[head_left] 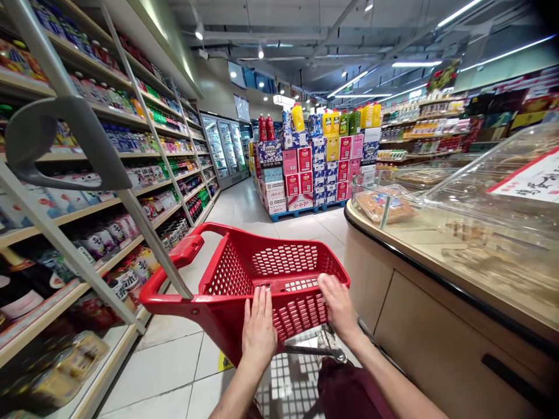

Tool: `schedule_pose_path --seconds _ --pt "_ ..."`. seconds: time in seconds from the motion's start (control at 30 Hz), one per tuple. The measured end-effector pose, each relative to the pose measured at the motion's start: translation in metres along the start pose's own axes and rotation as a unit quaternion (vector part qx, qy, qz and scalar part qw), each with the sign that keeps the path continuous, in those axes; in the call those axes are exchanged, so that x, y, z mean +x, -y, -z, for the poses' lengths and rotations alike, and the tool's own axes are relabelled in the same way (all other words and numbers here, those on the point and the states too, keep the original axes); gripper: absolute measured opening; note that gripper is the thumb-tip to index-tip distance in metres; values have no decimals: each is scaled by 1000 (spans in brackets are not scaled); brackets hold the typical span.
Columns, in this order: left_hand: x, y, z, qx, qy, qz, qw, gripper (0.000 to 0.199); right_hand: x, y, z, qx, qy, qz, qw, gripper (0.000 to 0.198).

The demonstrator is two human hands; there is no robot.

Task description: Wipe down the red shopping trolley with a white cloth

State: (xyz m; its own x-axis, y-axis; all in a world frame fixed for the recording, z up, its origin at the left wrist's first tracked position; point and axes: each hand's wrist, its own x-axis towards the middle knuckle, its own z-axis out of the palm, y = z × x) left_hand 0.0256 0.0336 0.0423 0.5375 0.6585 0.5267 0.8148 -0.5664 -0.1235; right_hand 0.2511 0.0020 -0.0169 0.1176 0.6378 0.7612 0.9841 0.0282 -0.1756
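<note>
Left hand (258, 329) laid flat, fingers extended together, on the near wall of the red shopping basket (244, 273); right hand (337, 304) curled over the near rim just beside it, fingers closed on the plastic edge. Basket in mid-aisle, between stocked shelves (131, 192) at left and glass-topped counter (458, 244) at right; stacked carton display (314, 166) well ahead.

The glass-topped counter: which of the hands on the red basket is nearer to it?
Right. The right hand grips the red basket rim on the side facing the glass-topped counter; the left hand rests farther over, toward the shelves.
</note>
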Motion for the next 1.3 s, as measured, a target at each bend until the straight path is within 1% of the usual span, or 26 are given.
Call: schedule_pose_path --seconds 0.07,0.1,0.13,0.17,0.23,0.3,0.33,0.43,0.5,0.57,0.63,0.67,0.73,0.8,0.87,0.93,1.0,1.07,1.2,1.3 --pt "-2 -1 -1 -4 10 1 1000 71 -17 -19 -5 -20 -53 -81 995 52" --pt "-3 -2 -1 -6 10 8 1000 71 -29 -29 -8 -24 -68 -105 992 50" --pt "-4 -3 -2 -8 8 16 1000 71 -44 -36 -13 -23 -68 -110 991 49" --pt "-4 -4 -2 -10 5 24 1000 72 -58 -41 -16 -18 -54 -95 994 48" --pt "-6 -7 -3 -13 3 29 999 73 -84 -43 -20 0 3 -38 999 49" --pt "-7 -9 -1 -16 6 22 1000 73 -94 -39 -17 11 37 1 999 51" --pt "-8 -9 0 -17 8 19 1000 73 -92 -38 -13 8 33 0 999 51" --pt "-13 -14 1 -26 18 -1 999 71 -66 -35 -1 -15 -34 -44 998 50" --pt "-20 -20 0 -34 28 -14 999 69 -55 -33 1 -9 -52 -31 998 49" --pt "-30 -27 -4 -42 46 -29 998 67 -58 -27 -2 12 -31 21 999 49" --pt "-38 -31 -8 -50 71 -41 995 66 -67 -18 -3 31 10 79 996 50" --pt "-42 -32 -9 -53 82 -45 994 66 -69 -13 -2 37 21 95 995 51" --pt "-46 -31 -10 -56 94 -42 993 66 -62 -2 3 45 13 93 995 51" --pt "-46 -29 -10 -56 96 -32 993 66 -47 8 7 53 -23 71 996 52" --pt "-46 -28 -10 -57 91 -29 994 66 -35 16 7 65 -38 78 994 52" --pt "-47 -27 -10 -58 88 -34 994 67 -36 22 3 78 -21 115 990 51" --pt "-51 -25 -11 -56 88 -38 994 68 -45 27 -2 87 11 158 984 49" --pt "-55 -23 -13 -51 91 -33 994 68 -50 34 -2 95 24 183 978 48" --pt "-58 -19 -15 -41 88 -16 995 68 -36 50 4 101 -5 176 979 48" --pt "-60 -15 -14 -39 82 -18 996 68 -34 57 1 83 17 191 978 47"
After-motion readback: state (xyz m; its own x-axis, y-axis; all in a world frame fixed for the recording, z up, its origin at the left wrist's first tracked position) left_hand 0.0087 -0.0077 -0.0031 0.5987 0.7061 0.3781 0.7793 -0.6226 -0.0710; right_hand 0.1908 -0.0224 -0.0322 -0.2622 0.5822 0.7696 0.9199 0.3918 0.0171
